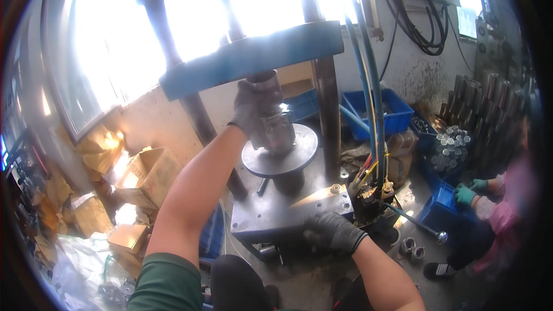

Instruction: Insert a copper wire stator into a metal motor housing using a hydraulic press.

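Note:
Under the blue crossbeam of a press (253, 52), my left hand (246, 108) in a dark glove closes round the side of a dark metal cylinder (266, 89). Below that cylinder, a wider metal housing (277, 132) stands on a round steel plate (296, 158). The plate sits above the press's flat steel table (259, 213). My right hand (335, 232), also gloved, is at the table's front right edge, its fingers loosely spread and slightly blurred. Nothing shows in it. A short dark rod (262, 187) lies on the table near the plate's support.
Hoses (374, 109) run down right of the press, and a lever with a shiny knob (441, 236) sticks out. A blue bin (380, 109) stands behind. Cardboard boxes (147, 175) crowd the left. At right, a co-worker's green-gloved hands (465, 194) are at a blue crate (440, 198).

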Demonstrator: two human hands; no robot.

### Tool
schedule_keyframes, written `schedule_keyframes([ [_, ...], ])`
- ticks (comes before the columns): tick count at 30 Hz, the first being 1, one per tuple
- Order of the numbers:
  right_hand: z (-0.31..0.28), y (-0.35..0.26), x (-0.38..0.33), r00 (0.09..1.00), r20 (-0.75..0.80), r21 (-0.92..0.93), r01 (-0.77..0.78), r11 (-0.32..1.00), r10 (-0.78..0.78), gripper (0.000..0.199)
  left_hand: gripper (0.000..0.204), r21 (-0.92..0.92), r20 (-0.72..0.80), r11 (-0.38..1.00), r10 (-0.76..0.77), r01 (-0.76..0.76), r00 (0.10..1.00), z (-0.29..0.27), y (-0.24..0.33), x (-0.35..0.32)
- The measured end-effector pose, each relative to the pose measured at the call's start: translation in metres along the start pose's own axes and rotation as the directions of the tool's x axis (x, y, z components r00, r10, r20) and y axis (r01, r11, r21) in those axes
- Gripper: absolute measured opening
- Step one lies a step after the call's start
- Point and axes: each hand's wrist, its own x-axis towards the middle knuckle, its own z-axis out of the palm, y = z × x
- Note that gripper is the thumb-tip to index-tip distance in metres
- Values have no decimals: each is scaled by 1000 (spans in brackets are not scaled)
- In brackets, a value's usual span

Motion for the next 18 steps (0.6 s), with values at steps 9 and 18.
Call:
schedule_keyframes([
  [9,9,9,-8,997,-81,24,16,1000,-14,30,53,218,-40,969,-108,114,993,16,-17,9],
  [18,-2,7,-15,974,-218,45,65,997,-54,32,79,465,-32,881,-81,87,996,16,-92,7],
])
